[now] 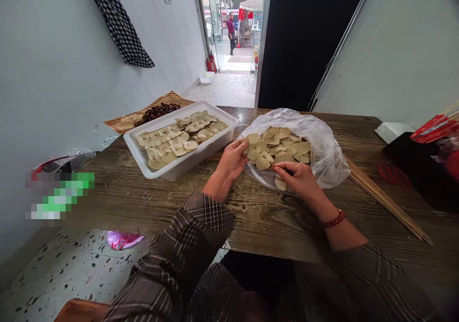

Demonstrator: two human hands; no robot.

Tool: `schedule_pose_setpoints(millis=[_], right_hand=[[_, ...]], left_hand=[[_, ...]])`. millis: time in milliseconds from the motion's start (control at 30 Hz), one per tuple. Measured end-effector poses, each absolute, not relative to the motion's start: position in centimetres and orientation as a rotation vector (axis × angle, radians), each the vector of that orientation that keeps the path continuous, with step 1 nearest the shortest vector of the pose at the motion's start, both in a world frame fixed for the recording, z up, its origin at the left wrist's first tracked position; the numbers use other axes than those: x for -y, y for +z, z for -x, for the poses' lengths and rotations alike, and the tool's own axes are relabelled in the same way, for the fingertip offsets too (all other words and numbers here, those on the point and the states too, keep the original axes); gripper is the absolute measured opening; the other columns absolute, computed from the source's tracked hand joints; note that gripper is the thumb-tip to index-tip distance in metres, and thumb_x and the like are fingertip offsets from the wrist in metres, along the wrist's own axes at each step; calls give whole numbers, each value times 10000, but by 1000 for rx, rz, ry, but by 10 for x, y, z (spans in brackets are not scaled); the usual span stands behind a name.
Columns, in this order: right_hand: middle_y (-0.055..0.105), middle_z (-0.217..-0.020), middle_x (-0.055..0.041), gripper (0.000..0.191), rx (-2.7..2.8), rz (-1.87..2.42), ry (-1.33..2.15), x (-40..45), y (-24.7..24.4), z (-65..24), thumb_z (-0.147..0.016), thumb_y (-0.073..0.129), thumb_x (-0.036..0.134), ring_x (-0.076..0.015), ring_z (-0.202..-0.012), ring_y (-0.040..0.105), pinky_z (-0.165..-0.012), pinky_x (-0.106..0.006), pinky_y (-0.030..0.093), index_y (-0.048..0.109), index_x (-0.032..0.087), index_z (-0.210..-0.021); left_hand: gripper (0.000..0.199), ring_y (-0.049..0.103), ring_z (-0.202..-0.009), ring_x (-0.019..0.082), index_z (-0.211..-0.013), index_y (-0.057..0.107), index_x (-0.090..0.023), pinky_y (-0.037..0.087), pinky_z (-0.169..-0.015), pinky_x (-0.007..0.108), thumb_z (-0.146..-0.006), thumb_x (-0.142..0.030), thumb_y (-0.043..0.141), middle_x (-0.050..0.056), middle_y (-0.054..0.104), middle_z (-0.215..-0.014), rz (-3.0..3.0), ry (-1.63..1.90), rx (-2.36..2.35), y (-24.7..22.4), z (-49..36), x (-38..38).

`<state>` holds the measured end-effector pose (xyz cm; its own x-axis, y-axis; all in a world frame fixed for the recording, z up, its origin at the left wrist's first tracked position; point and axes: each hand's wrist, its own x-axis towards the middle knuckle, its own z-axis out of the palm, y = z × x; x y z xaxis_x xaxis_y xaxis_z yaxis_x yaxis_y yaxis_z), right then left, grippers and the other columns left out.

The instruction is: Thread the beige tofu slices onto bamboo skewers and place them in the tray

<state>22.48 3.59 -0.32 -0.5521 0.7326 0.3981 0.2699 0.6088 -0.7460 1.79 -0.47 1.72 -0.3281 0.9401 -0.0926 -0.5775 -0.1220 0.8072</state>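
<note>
Between my two hands runs a short row of thin, flat tan slices point(257, 150), apparently threaded on a bamboo skewer that the slices mostly hide. My left hand point(229, 165) is closed, its thumb and fingers pinching the row's upper left end. At the lower right end, my right hand point(299, 179) is closed in a pinch, seemingly on the skewer. Beneath and behind the row, a clear plastic bag point(328, 157) lies spread around a heap of loose tan slices point(283, 142). One loose slice point(280, 183) sits below my right fingertips.
A white plastic tub point(179, 169) holding skewered slices stands at left on the wooden table point(161, 202). Dark brown pieces point(158, 113) lie on patterned paper behind it. Bare bamboo skewers point(389, 200) lie at right, near a black box point(423, 169). A person point(231, 32) stands outside the doorway.
</note>
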Motion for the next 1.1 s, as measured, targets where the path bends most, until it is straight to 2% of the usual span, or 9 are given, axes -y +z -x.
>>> schedule_pose_setpoints(millis=[200, 467, 633, 767, 900, 1100], right_hand=[[777, -801, -65, 247, 2099, 792, 792, -38, -5, -224, -872, 588, 344, -211, -710, 707, -678, -313, 546, 776, 187, -839], [777, -818, -56, 230, 2099, 790, 780, -37, -6, -222, -870, 588, 324, -211, -742, 713, -715, -311, 542, 775, 192, -847], [774, -826, -62, 258, 2020, 831, 762, -42, -4, -226, -873, 580, 348, -212, -747, 702, -694, -309, 529, 781, 186, -876], [740, -723, -46, 307, 1846, 961, 703, -50, 0, -234, -853, 605, 408, -184, -651, 652, -592, -275, 473, 785, 166, -916], [701, -636, -24, 328, 1778, 987, 676, -55, 1, -237, -848, 608, 417, -145, -554, 577, -533, -256, 407, 787, 148, -900], [763, -790, -60, 316, 1792, 932, 689, -53, 1, -234, -863, 597, 401, -172, -647, 645, -601, -276, 453, 786, 152, -913]], left_hand=[[219, 649, -635, 120, -845, 699, -147, 526, -576, 217, -689, -252, 811, 42, 744, -805, -568, 1682, -948, 13, -24, 4], [311, 667, -680, 138, -879, 697, -137, 523, -609, 228, -660, -305, 839, 50, 740, -829, -620, 1645, -962, 7, -31, 3], [324, 684, -707, 141, -939, 668, -155, 545, -679, 262, -712, -344, 800, 47, 732, -864, -684, 1669, -1020, 8, -25, 1], [238, 667, -748, 134, -936, 666, -157, 527, -742, 277, -802, -351, 700, 60, 722, -893, -969, 1710, -1266, 4, -15, -2], [122, 631, -783, 168, -871, 694, -158, 497, -783, 318, -809, -252, 647, 69, 703, -863, -1475, 1514, -1704, -4, -12, -6], [187, 599, -927, 239, -888, 704, -188, 465, -886, 383, -705, -204, 741, 83, 674, -948, -1913, 1193, -2063, -14, -20, -11]])
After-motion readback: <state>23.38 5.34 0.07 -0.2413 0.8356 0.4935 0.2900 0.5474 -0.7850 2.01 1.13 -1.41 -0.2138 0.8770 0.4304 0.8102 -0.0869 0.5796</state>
